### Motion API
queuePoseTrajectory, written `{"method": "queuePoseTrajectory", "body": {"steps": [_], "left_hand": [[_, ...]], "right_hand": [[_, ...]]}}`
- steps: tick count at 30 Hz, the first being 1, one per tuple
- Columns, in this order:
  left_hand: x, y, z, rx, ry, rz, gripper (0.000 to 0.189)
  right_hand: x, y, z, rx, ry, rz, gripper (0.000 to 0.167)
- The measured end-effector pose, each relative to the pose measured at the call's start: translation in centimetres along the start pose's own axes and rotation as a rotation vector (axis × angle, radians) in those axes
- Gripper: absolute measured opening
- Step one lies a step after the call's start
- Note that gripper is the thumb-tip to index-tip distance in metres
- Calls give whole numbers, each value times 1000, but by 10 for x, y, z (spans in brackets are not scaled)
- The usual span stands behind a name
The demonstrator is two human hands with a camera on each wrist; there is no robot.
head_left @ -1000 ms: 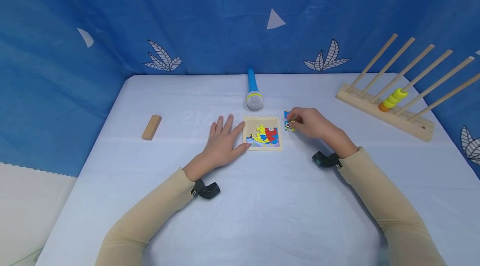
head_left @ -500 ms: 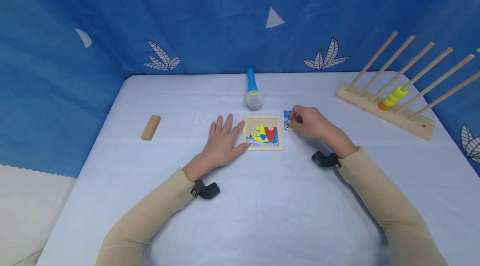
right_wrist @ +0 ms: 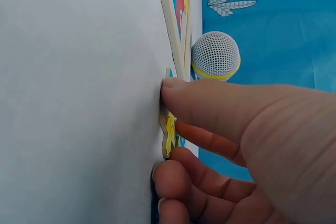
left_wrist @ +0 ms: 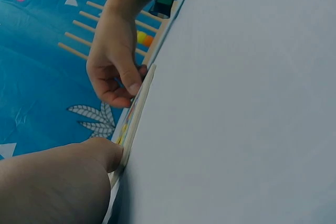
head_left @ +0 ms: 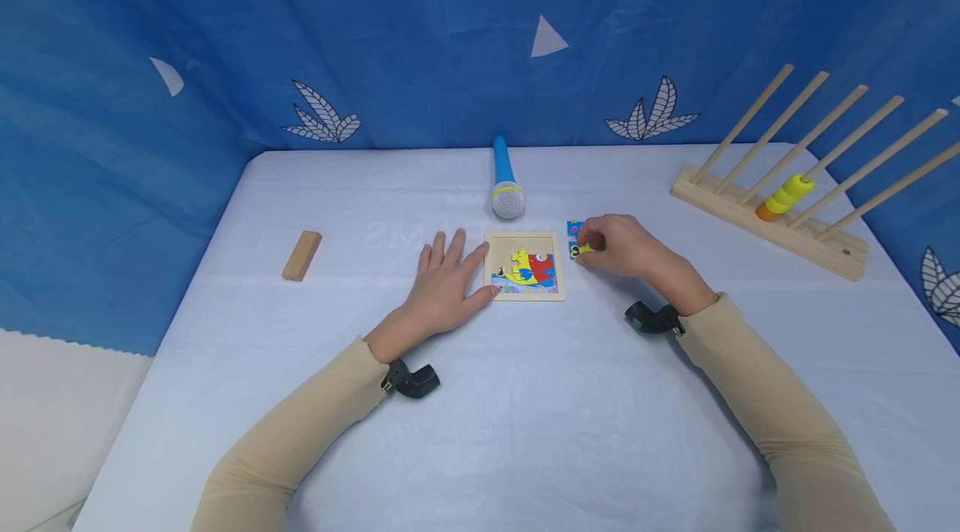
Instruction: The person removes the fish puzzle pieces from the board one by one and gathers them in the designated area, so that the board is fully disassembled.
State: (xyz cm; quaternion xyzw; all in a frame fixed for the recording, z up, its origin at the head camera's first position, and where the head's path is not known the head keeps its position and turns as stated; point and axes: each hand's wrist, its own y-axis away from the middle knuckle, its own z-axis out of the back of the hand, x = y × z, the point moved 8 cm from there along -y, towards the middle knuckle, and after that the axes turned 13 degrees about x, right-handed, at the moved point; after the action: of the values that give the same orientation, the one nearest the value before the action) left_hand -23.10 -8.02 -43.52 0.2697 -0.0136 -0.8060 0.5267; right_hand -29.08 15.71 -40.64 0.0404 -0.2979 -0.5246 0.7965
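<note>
A square wooden puzzle tray (head_left: 502, 242) lies mid-table, its lower part filled with red, yellow and blue pieces. My left hand (head_left: 447, 290) lies flat with fingers spread, thumb and index finger at the tray's left edge. To the right of the tray, my right hand (head_left: 626, 248) pinches a yellow-and-blue puzzle piece (right_wrist: 169, 135) between thumb and fingertips, low over the table. The fingers hide part of that piece in the head view. Just beyond it lies a blue puzzle piece (head_left: 573, 228), partly covered by the same hand.
Behind the tray lies a blue toy microphone (head_left: 505, 169) with a grey mesh head. A wooden block (head_left: 302, 255) is on the left. At the back right stands a wooden peg rack (head_left: 772, 223) with yellow and orange beads (head_left: 787, 196) on one peg. Blue curtain backs the table.
My right hand's fingers have shifted slightly at the puzzle pieces, and more of the yellow piece shows between thumb and index finger. The left hand and the tray stay put.
</note>
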Motion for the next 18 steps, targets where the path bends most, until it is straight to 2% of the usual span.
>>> {"method": "queuePoseTrajectory", "body": {"steps": [8,18], "left_hand": [[0,0,0,4,-5,1,75],[0,0,0,1,-8,4,75]], "right_hand": [[2,0,0,-11,8,30,16],[4,1,0,-16,4,24,15]]}}
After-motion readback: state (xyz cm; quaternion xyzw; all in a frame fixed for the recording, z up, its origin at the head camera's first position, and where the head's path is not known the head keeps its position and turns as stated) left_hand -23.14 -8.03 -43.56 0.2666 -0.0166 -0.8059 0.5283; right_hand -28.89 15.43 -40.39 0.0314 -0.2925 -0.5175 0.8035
